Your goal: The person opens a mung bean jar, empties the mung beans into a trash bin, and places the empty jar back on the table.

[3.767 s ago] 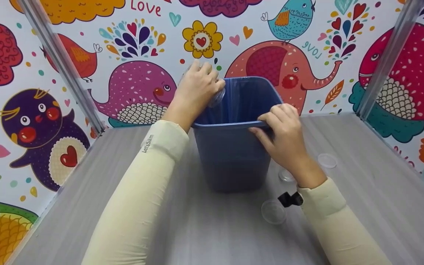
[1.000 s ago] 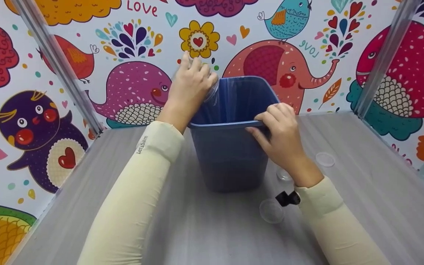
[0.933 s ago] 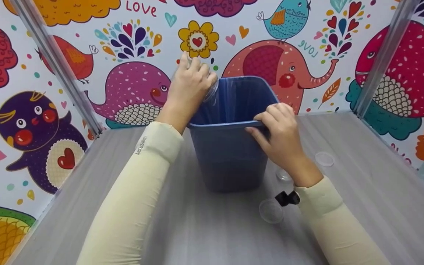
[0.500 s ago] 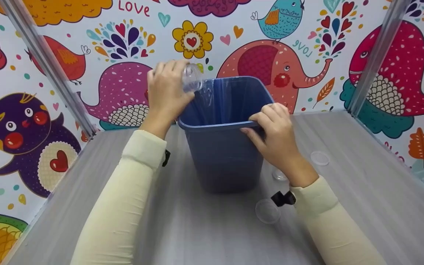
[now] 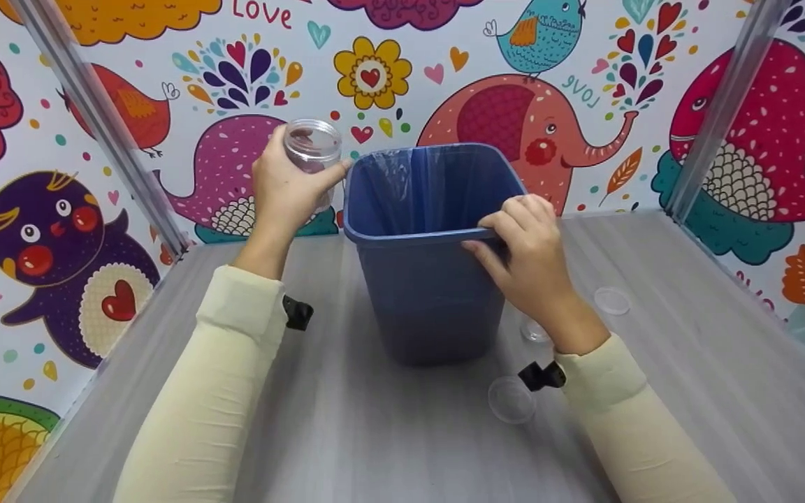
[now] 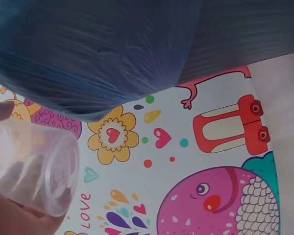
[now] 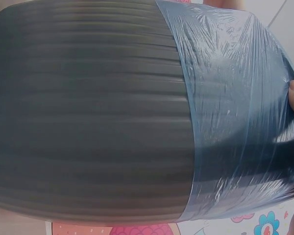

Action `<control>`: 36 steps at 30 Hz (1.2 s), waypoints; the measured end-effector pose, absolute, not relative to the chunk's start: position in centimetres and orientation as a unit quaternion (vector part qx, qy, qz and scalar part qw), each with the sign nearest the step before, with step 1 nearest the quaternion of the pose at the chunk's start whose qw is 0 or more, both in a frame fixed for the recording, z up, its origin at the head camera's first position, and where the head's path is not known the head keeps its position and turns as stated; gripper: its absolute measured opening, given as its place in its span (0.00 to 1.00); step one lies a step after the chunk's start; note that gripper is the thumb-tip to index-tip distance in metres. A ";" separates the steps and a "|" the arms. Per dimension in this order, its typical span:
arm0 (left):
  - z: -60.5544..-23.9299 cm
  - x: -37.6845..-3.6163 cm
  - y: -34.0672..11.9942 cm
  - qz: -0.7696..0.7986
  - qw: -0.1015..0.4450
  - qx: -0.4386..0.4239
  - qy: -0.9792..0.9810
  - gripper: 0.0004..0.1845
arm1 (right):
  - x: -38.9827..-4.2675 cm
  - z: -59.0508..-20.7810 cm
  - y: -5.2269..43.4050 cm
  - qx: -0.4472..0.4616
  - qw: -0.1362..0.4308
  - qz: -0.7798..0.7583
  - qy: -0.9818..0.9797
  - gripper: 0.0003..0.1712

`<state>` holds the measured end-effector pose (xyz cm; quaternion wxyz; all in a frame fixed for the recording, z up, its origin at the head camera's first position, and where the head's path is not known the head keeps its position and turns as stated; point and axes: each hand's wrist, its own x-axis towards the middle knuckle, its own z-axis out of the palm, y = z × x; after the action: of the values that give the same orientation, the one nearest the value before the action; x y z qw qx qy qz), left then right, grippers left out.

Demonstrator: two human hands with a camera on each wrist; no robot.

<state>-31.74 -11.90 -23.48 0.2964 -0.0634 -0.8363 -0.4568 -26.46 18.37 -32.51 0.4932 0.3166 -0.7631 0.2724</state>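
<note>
Clear jar upright in my left hand, just left of the bin; my right hand grips its near rim. Emptying looks finished; next, set the jar on the bench.

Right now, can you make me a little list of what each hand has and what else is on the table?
left hand: holds a clear jar, upright, beside the bin
right hand: grips the near rim of the blue bin
bin: lined with a plastic bag
table: grey, with two clear lids to the right of the bin
wall: cartoon animals
</note>
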 end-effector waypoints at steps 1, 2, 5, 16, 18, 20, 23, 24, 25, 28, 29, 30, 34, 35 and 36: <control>-23.7 -31.6 -12.1 -0.463 0.289 -0.059 -0.836 0.45 | -26.5 -32.5 18.4 0.316 0.493 0.272 -0.763 0.13; -23.9 -31.4 -12.4 -0.465 0.284 -0.055 -0.837 0.45 | -26.5 -32.5 18.3 0.316 0.494 0.272 -0.763 0.13; -24.8 -30.6 -13.1 -0.467 0.273 -0.045 -0.840 0.46 | -26.5 -32.6 18.3 0.316 0.491 0.270 -0.765 0.13; -28.8 -29.0 -15.7 -0.528 0.241 -0.039 -0.813 0.41 | -26.4 -32.6 18.4 0.315 0.485 0.263 -0.772 0.12; -29.6 -28.7 -16.0 -0.545 0.236 -0.044 -0.804 0.40 | -26.4 -32.5 18.5 0.315 0.485 0.262 -0.772 0.13; -30.4 -28.4 -16.2 -0.556 0.230 -0.048 -0.797 0.38 | -26.4 -32.5 18.6 0.314 0.487 0.262 -0.771 0.13; -31.5 -28.1 -16.4 -0.568 0.215 -0.050 -0.792 0.37 | -26.3 -32.4 18.7 0.313 0.491 0.267 -0.768 0.12; -31.9 -28.0 -16.5 -0.572 0.209 -0.050 -0.792 0.37 | -26.3 -32.4 18.8 0.313 0.492 0.270 -0.766 0.12; -32.3 -27.8 -16.6 -0.576 0.202 -0.047 -0.791 0.37 | -26.3 -32.4 18.8 0.312 0.493 0.272 -0.765 0.12; -33.5 -27.5 -16.7 -0.589 0.181 -0.044 -0.786 0.37 | -26.3 -32.5 18.7 0.311 0.492 0.277 -0.765 0.12; -34.0 -27.3 -16.8 -0.592 0.175 -0.044 -0.786 0.37 | -26.3 -32.5 18.7 0.310 0.492 0.276 -0.765 0.12; -34.4 -27.2 -16.8 -0.593 0.169 -0.043 -0.786 0.36 | -26.4 -32.5 18.7 0.309 0.491 0.274 -0.767 0.12; -35.8 -26.8 -16.8 -0.600 0.150 -0.055 -0.784 0.35 | -26.4 -32.5 18.6 0.309 0.489 0.265 -0.772 0.12; -36.1 -26.7 -16.8 -0.604 0.145 -0.059 -0.781 0.36 | -26.4 -32.5 18.5 0.310 0.488 0.265 -0.772 0.12; -36.4 -26.6 -16.8 -0.608 0.141 -0.063 -0.779 0.36 | -26.4 -32.5 18.5 0.310 0.488 0.265 -0.772 0.13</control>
<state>-26.64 -16.77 -36.41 0.1406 -0.0630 -0.7785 -0.6084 -26.36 18.50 -32.50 0.4876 0.3104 -0.7717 0.2652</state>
